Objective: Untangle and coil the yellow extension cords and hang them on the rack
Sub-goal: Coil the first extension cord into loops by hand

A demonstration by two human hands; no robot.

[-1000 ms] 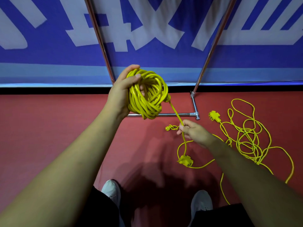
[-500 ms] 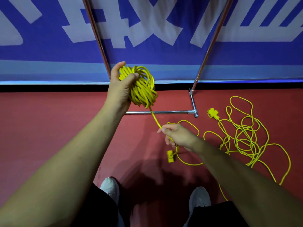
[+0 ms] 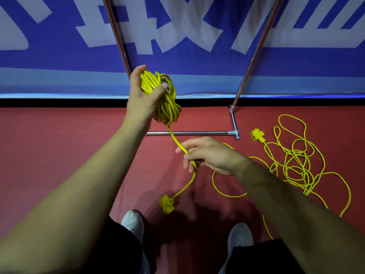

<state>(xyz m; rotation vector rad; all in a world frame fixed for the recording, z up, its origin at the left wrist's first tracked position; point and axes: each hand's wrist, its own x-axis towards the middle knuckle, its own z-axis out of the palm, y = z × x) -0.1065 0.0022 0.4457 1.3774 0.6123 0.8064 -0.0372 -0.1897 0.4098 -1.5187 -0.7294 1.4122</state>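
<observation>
While the left hand [image 3: 145, 99] is raised with its fingers wrapped round the coil [image 3: 167, 107], the right hand [image 3: 211, 155], lower, pinches the tail [image 3: 176, 140], whose plug [image 3: 166, 203] hangs below over the red floor [image 3: 59, 147]. Right of the chrome rack [image 3: 197, 133], a second cord [image 3: 296, 163] lies in loose glossy loops.

Yellow against red and blue.
Coiled extension cord [image 3: 165, 99] and loose extension cord [image 3: 257, 135] are bright yellow; floor [image 3: 59, 155] dull red; banner [image 3: 197, 76] blue with white lettering; rack [image 3: 197, 133] chrome; shoes [image 3: 240, 234] white.
</observation>
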